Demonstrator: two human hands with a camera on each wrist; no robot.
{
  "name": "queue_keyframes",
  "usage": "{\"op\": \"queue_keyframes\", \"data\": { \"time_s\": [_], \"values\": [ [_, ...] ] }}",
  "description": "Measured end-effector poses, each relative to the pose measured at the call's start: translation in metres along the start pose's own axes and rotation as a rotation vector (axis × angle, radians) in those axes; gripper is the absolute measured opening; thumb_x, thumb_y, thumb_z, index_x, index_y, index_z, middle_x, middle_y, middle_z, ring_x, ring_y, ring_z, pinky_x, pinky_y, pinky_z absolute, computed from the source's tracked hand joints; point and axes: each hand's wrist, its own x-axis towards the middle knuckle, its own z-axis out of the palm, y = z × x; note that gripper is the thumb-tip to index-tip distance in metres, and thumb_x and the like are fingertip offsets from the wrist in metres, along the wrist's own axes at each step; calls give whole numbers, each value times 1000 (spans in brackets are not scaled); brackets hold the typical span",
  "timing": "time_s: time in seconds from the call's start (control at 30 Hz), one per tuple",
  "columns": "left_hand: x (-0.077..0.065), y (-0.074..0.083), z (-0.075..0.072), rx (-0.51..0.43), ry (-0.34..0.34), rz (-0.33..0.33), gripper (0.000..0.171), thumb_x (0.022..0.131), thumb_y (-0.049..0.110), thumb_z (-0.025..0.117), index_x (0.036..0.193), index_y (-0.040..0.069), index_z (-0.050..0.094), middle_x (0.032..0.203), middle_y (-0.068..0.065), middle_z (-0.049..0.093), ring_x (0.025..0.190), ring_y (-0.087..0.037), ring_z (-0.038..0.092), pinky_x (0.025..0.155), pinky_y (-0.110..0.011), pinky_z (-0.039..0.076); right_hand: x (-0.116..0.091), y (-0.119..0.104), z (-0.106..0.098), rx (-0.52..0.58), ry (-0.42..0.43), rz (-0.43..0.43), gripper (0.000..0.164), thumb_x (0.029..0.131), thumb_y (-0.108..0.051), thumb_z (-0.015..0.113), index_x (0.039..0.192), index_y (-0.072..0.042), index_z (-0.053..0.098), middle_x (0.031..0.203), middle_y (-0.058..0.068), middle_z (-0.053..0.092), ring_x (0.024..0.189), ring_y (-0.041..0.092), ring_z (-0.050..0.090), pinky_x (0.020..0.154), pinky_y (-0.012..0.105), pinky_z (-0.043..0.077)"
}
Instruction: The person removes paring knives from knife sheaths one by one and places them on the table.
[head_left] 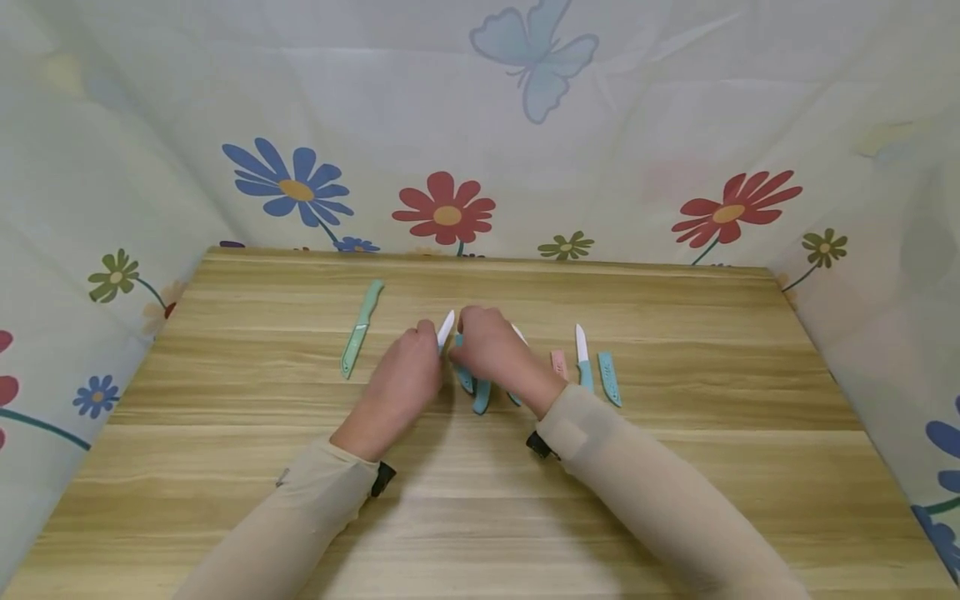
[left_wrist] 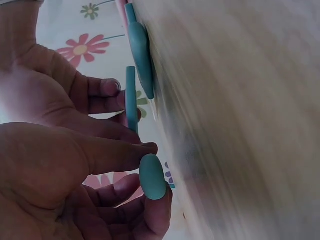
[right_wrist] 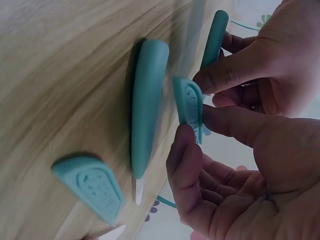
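My left hand (head_left: 405, 367) pinches a small paring knife by its teal handle (left_wrist: 152, 177), its white blade (head_left: 446, 327) pointing away from me. Close on its right, my right hand (head_left: 495, 342) holds a teal blade sheath (right_wrist: 189, 105) between thumb and fingers, with embossed marks on its face. The sheath is apart from the blade. Under the right hand, a second knife with a teal handle (right_wrist: 150, 105) lies on the table, its blade partly hidden. Beside that knife lies another teal sheath (right_wrist: 92, 187).
A sheathed green knife (head_left: 362, 329) lies at the left of the wooden table (head_left: 480, 517). To the right of my right hand are a pink sheath (head_left: 558, 363), a white-bladed knife (head_left: 583, 358) and a teal sheath (head_left: 610, 379). A flowered cloth (head_left: 630, 150) hangs behind the table.
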Motion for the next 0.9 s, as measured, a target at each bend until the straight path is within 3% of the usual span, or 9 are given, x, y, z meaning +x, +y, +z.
{"op": "queue_keyframes", "data": {
  "time_s": [0.27,0.57,0.9],
  "values": [
    [1,-1,5,-11,-7,-5,12,101,0,60,102,-7,50,84,-22,60,72,-34,66,61,-48,57,18,3,15,-86,-4,-11,15,94,-12,68,80,-6,66,75,8,67,57,19,63,50,30,52],
    [4,-2,5,-57,-66,-16,7,102,-1,56,102,-5,50,85,-19,59,71,-30,62,60,-44,55,10,-8,12,-135,-9,33,19,94,-6,66,75,-7,67,74,8,67,56,19,63,49,29,52],
    [6,-4,5,-81,-84,-30,10,105,3,56,103,-4,50,86,-19,58,69,-31,61,58,-42,53,10,-5,12,-155,-10,3,26,95,-9,68,69,-7,67,64,5,67,50,15,64,48,29,53]
  ]
}}
